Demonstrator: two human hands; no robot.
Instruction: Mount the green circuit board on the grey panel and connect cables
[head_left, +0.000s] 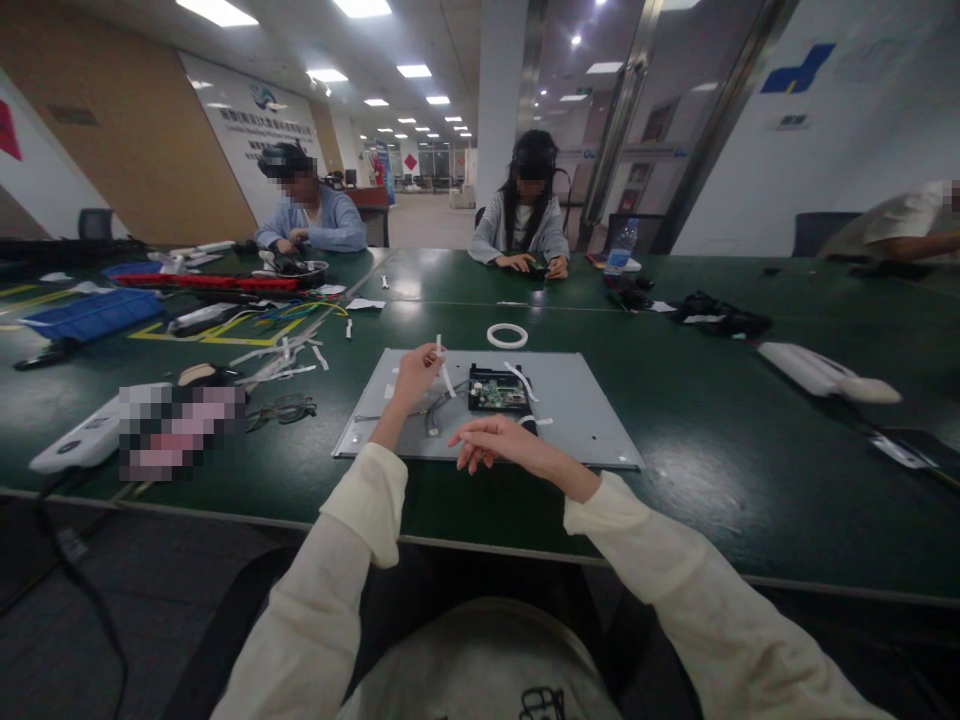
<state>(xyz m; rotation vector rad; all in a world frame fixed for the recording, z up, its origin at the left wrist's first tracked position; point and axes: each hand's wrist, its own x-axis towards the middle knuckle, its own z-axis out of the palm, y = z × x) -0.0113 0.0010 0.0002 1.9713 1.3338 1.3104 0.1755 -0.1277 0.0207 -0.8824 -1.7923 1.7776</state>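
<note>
A flat grey panel [585, 420] lies on the table in front of me. Near its middle sits a green circuit board [491, 394] in a black open housing, with grey cables [433, 412] running out to its left. Over the panel's left part, my left hand [417, 374] is closed in a pinch on a white tape strip [448, 378] that hangs from the fingertips. My right hand [499, 443] hovers above the front edge, its fingers apart and slightly bent, with nothing seen in them. Another white strip [519, 378] lies across the housing's upper right.
Behind the panel lies a white tape roll [507, 336]. Loose white strips [289, 360], glasses [283, 410] and a white device [97, 430] are on the left. A blue tray [94, 313] stands farther back. Another white device [821, 372] lies right. People sit across the table.
</note>
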